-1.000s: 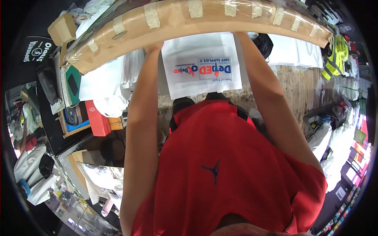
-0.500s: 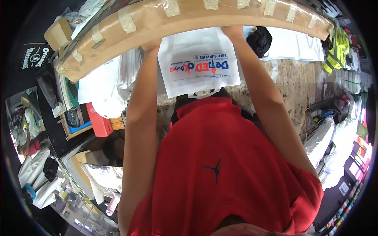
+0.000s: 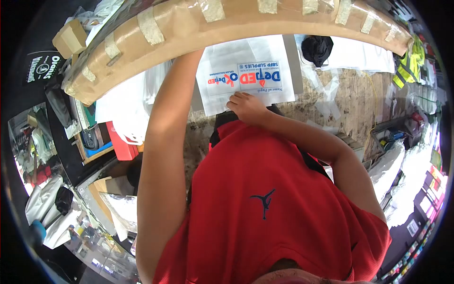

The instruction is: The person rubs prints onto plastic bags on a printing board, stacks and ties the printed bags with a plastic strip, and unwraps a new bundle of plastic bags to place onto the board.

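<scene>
A white printed bag (image 3: 222, 97) lies on a grey flat board (image 3: 289, 61), its blue and red lettering upside down from where I look. My right hand (image 3: 248, 109) is at the near edge of the bag, its fingers curled and closed on the material by the print. My left forearm (image 3: 177, 94) reaches forward along the bag's left side. The left hand itself is hidden behind a long brown taped panel (image 3: 236, 23) that crosses the top of the view, so its fingers do not show.
Stacked white bags (image 3: 125, 104) lie to the left, beside a red box (image 3: 120, 142). A black bundle (image 3: 317, 49) rests on white material at the right. Beyond the worn wooden surface (image 3: 340, 104) hangs a yellow vest (image 3: 409, 68). An open carton (image 3: 71, 38) stands far left.
My right hand has come back from under the brown panel to the bag's near edge, the elbow now bent. My left arm stays stretched forward. More of the grey board shows at the right.
</scene>
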A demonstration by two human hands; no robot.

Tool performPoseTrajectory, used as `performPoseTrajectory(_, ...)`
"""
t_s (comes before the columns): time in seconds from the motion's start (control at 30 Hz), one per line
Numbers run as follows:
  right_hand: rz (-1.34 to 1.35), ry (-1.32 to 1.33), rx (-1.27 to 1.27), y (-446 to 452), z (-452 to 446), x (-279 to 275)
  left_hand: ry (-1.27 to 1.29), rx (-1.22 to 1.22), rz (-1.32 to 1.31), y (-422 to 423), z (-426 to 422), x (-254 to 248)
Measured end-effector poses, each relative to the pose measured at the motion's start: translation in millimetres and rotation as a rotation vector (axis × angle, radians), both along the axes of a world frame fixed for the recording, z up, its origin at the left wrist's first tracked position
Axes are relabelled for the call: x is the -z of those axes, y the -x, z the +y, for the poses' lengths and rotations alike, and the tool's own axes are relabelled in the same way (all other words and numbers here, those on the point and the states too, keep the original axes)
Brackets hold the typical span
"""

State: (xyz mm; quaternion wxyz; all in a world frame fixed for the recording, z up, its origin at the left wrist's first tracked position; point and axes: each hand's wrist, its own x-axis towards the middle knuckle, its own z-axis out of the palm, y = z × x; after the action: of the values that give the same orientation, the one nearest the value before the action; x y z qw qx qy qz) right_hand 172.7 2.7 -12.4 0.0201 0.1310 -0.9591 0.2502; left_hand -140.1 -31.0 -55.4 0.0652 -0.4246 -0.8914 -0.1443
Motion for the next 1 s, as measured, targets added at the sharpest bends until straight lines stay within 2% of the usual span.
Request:
performPoseTrajectory(0.27, -0.079, -0.030, 0.099, 4.4, -15.1, 15.1, 0.040, -0.001, -0.059, -11.8, -1.6, -2.1)
performPoseTrajectory(0.4, -0.152, 0.004, 0.099, 9.5, -7.9, -7.5, 0.089, 0.055, -0.081, -8.3, 15.4, 3.4)
performPoseTrajectory(0.47, -0.411, 0.024, 0.148, 13.2, -2.7, -41.3, 0.120, 0.103, -0.079, -15.1, 22.9, 8.8)
performPoseTrajectory(0.5, -0.390, 0.034, 0.165, 21.7, 8.3, -50.1, 0.136, 0.128, -0.076, -22.9, 22.7, 7.7)
performPoseTrajectory(0.53, -0.374, 0.049, 0.182, 31.6, 24.9, -57.1, 0.131, 0.134, -0.060, -32.2, 23.8, -14.4)
performPoseTrajectory(0.57, -0.317, 0.274, 0.256, 47.0, 60.7, -63.8, 0.132, 0.145, -0.191, -54.4, 17.6, -47.1)
performPoseTrajectory(0.6, -0.245, 0.255, 0.501, 62.6, 93.5, -64.6, 0.133, 0.154, -0.325, -73.8, 14.0, -66.5)
performPoseTrajectory(0.63, -0.011, 0.324, 0.770, 80.2, 128.4, -49.8, 0.134, 0.153, -0.321, -86.9, 14.1, -69.4)
performPoseTrajectory(0.67, 0.374, 0.161, 0.850, 101.6, 177.2, 6.7, 0.181, 0.113, -0.388, -97.6, 14.8, -70.8)
performPoseTrajectory(0.7, 0.516, 0.001, 0.794, 111.0, 198.4, -10.3, 0.224, 0.069, -0.447, -101.8, 16.5, -73.6)
performPoseTrajectory(0.73, 0.569, -0.117, 0.735, 119.7, 214.8, -10.1, 0.223, 0.065, -0.435, -105.3, 14.7, -69.2)
performPoseTrajectory(0.77, 0.574, -0.113, 0.740, 127.0, 216.2, -2.5, 0.249, 0.006, -0.390, -111.3, 11.3, -64.3)
performPoseTrajectory(0.83, 0.320, -0.006, 1.019, 142.9, 220.4, 33.4, 0.268, -0.053, -0.338, -111.0, 9.8, -69.4)
performPoseTrajectory(0.9, 0.360, -0.044, 0.971, 147.5, 236.4, 60.5, 0.398, -0.163, -0.428, -108.9, 0.8, -82.9)
performPoseTrajectory(0.97, 0.440, -0.118, 0.866, 143.2, 245.2, 79.0, 0.393, -0.163, -0.473, -98.8, -4.2, -76.0)
performPoseTrajectory(1.0, 0.438, -0.119, 0.862, 139.5, 241.0, 70.1, 0.449, -0.171, -0.463, -96.6, -2.7, -76.2)
